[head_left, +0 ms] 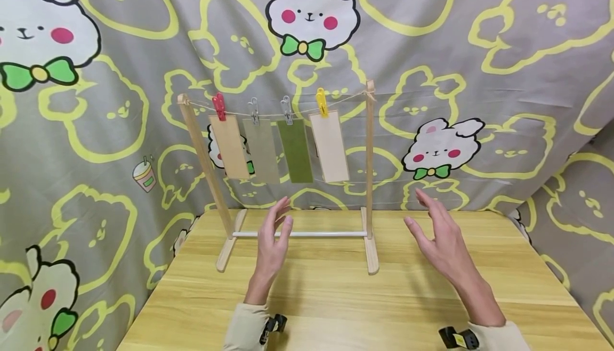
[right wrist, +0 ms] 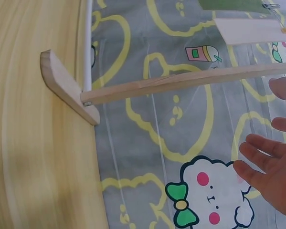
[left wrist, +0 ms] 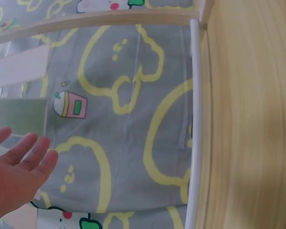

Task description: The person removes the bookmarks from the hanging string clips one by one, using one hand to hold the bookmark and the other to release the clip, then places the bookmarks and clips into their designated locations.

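Four cards hang from a string on a wooden stand [head_left: 369, 170]: a tan card [head_left: 230, 148] under a red clothespin [head_left: 219, 107], a grey-beige card [head_left: 261, 154] and a green card [head_left: 295, 151] under clear clothespins [head_left: 287, 110], and a pale pink card [head_left: 331, 148] under a yellow clothespin [head_left: 322, 102]. My left hand [head_left: 272, 239] is raised in front of the stand, below the cards, fingers relaxed and holding nothing. To the right of the stand my right hand [head_left: 443, 244] hovers over the table, thumb and fingers apart, also holding nothing.
The stand's wooden feet [head_left: 371, 255] rest on a wood-grain table [head_left: 326, 298], joined by a white rod [head_left: 299, 234]. Behind hangs a grey curtain [head_left: 431, 90] with cartoon prints. Dark straps with small devices sit at both sleeves.
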Motion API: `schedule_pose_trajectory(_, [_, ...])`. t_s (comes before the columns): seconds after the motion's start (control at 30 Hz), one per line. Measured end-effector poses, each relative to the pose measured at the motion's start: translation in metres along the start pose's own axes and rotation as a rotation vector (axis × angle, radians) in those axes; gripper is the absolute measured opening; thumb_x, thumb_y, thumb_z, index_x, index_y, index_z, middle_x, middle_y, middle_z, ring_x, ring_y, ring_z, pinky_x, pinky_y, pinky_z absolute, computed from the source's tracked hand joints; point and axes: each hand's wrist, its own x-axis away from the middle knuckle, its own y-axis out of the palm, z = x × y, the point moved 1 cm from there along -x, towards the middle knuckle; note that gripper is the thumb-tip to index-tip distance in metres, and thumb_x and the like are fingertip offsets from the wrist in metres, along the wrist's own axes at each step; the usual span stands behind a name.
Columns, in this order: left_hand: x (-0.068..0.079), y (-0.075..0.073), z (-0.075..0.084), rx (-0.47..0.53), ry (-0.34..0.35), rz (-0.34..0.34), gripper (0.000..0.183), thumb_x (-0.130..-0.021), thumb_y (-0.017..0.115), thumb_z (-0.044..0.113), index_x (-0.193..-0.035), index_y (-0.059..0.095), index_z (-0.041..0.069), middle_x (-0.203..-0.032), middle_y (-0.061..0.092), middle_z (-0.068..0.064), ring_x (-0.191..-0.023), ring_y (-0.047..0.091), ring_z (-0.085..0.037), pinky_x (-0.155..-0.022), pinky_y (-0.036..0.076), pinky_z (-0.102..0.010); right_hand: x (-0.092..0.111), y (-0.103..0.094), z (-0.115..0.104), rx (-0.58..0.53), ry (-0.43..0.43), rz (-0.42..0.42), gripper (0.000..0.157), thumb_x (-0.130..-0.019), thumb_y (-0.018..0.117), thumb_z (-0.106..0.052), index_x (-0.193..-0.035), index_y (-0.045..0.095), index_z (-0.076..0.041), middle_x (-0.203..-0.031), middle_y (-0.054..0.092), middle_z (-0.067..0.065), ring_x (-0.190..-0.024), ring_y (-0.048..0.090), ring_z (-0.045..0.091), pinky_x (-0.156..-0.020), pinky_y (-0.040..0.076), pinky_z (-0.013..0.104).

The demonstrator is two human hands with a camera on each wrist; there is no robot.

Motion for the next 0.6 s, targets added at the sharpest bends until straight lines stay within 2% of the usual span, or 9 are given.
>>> schedule_pose_trajectory(0.13, [-0.0025, 0.0023, -0.0021, 0.013, 0.02, -0.007, 0.041, -0.105, 0.056, 0.008, -0.146, 0.052, 0.004, -0.14, 0.061, -0.011, -0.125, 0.06, -0.028, -0.105, 0.05, -0.051, -0.0034, 0.0005, -0.0034, -0.02, -0.006, 0.013, 0.07, -0.094, 0.074, -0.011, -0.157, 0.043, -0.015, -0.14, 0.057, 0.018, -0.127, 0.053, 0.04, -0.099, 0.043, 0.064])
schedule_pose_trajectory(0.27, [-0.0036, 0.0043, -0.0007, 0.013, 0.043, -0.006, 0.041, -0.105, 0.056, 0.009, -0.145, 0.053, 0.002, -0.138, 0.062, -0.011, -0.123, 0.061, -0.028, -0.103, 0.051, -0.053, -0.0052, 0.0009, -0.0069, -0.032, -0.003, 0.015, 0.072, -0.093, 0.075, -0.01, -0.157, 0.043, -0.017, -0.141, 0.057, 0.016, -0.126, 0.054, 0.038, -0.098, 0.045, 0.061])
schedule_pose_trajectory(0.37, [-0.0046, 0.0054, 0.0001, 0.011, 0.051, -0.004, 0.04, -0.105, 0.056, 0.009, -0.145, 0.053, 0.004, -0.137, 0.063, -0.01, -0.123, 0.061, -0.028, -0.103, 0.051, -0.052, -0.0063, 0.0016, -0.0085, -0.035, -0.002, 0.013, 0.072, -0.093, 0.075, -0.01, -0.157, 0.043, -0.017, -0.142, 0.056, 0.014, -0.126, 0.054, 0.038, -0.098, 0.045, 0.058])
schedule_pose_trajectory(0.43, [-0.0055, 0.0059, 0.001, 0.007, 0.055, -0.004, 0.04, -0.105, 0.055, 0.009, -0.145, 0.054, 0.006, -0.136, 0.063, -0.01, -0.123, 0.061, -0.027, -0.103, 0.052, -0.05, -0.0073, 0.0024, -0.009, -0.033, -0.003, 0.012, 0.072, -0.093, 0.075, -0.01, -0.157, 0.043, -0.017, -0.142, 0.056, 0.013, -0.126, 0.055, 0.037, -0.099, 0.046, 0.05])
schedule_pose_trajectory(0.53, [-0.007, 0.0065, 0.0014, 0.007, 0.054, -0.007, 0.04, -0.105, 0.055, 0.009, -0.145, 0.054, 0.009, -0.136, 0.064, -0.009, -0.123, 0.061, -0.027, -0.104, 0.052, -0.047, -0.0088, 0.0032, -0.0101, -0.031, -0.004, 0.011, 0.071, -0.093, 0.076, -0.011, -0.156, 0.043, -0.017, -0.142, 0.057, 0.012, -0.125, 0.055, 0.036, -0.098, 0.046, 0.047])
schedule_pose_trajectory(0.6, [-0.0085, 0.007, 0.0021, 0.015, 0.052, -0.011, 0.039, -0.105, 0.055, 0.009, -0.144, 0.055, 0.008, -0.137, 0.064, -0.009, -0.123, 0.061, -0.026, -0.105, 0.051, -0.046, -0.01, 0.0029, -0.0106, -0.031, -0.015, 0.016, 0.071, -0.093, 0.076, -0.01, -0.156, 0.044, -0.017, -0.141, 0.057, 0.012, -0.123, 0.056, 0.035, -0.101, 0.045, 0.035])
